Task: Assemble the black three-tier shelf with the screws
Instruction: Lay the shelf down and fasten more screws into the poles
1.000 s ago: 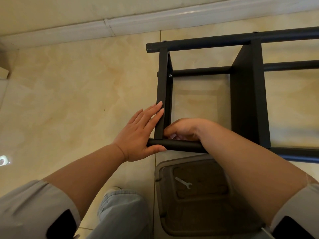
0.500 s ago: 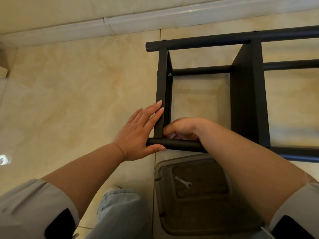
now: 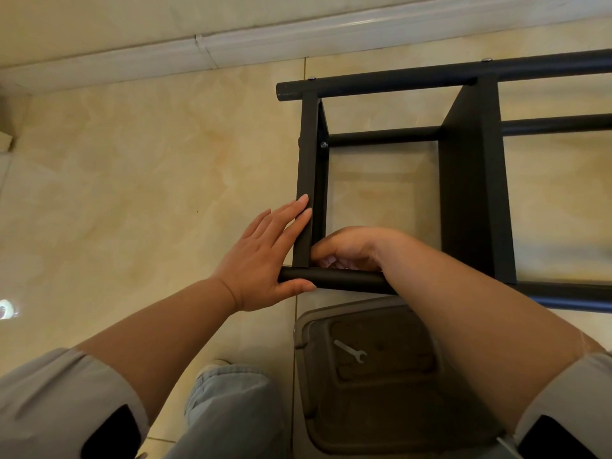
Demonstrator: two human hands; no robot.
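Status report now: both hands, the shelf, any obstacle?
Left hand flat against black shelf corner. Right hand curled inside the joint, grip contents hidden. Wrench idle in tray.

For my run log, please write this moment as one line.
stage: fastening near corner | left hand: flat, bracing shelf frame | right hand: curled inside corner, contents hidden | wrench: unused, in tray

Glossy beige marble-patterned floor tiles (image 3: pixel 132 180) meet a white baseboard (image 3: pixel 231 48) under a cream wall (image 3: pixel 99 18); a bright light reflection (image 3: pixel 6 309) glints at left.
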